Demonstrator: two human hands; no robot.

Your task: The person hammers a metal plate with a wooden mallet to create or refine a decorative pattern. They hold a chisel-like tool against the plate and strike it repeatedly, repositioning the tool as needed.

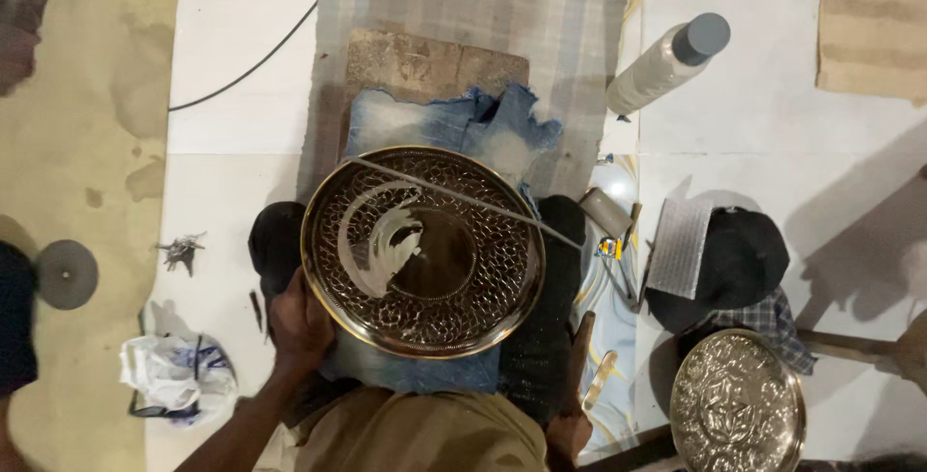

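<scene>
White tiled floor, seen from above, with a worn mat and a torn piece of blue denim cloth (454, 124) spread on it. Two round metal plates counted: one large patterned brass plate (422, 250) at centre, lying flat on the denim, face up; one embossed silvery plate (737, 404) lower right. One thin metal rod (463, 194) lies across the brass plate, long axis running upper left to lower right. One bottle (666, 65) with grey cap on its side, cap pointing upper right. Left hand (297, 325): fingers curled onto the brass plate's lower-left rim. Right hand (568, 429): low, near a wooden stick; finger state cannot be told.
</scene>
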